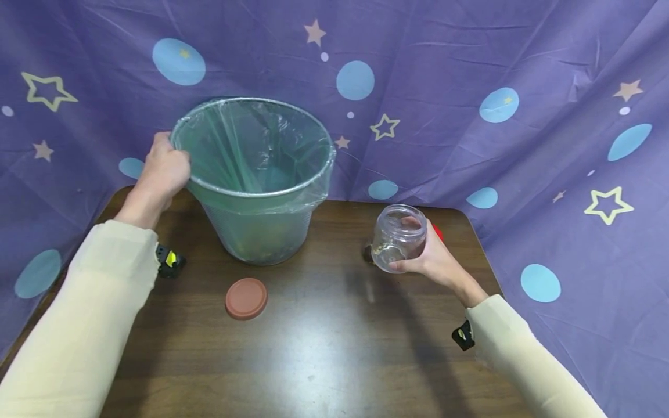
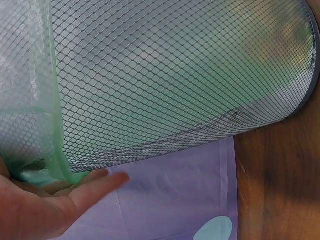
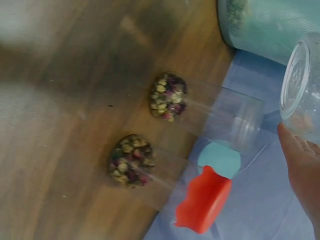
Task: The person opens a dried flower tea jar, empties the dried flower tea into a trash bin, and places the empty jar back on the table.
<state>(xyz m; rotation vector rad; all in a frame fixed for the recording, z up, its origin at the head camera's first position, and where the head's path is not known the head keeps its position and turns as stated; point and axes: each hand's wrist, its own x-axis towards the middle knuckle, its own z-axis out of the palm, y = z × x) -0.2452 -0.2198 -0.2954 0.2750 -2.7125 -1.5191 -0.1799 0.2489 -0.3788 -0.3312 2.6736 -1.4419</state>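
Note:
My left hand point(image 1: 166, 168) grips the left rim of a mesh trash bin point(image 1: 256, 226) lined with a thin green plastic bag point(image 1: 295, 200). In the left wrist view, its fingers point(image 2: 102, 192) lie along the bag's folded edge, against the mesh. My right hand point(image 1: 425, 255) holds a clear, lidless jar point(image 1: 399, 238) around its side, tilted above the table. Two clear jars, a flower-filled jar point(image 3: 169, 97) and another flower-filled jar point(image 3: 132, 161), stand below it with dried buds at the bottom. A red lid point(image 3: 202, 200) tops the second one.
A brownish-red round lid point(image 1: 246, 298) lies on the wooden table point(image 1: 313, 360) in front of the bin. A purple curtain point(image 1: 428, 58) with stars and blue spots hangs behind and beside the table.

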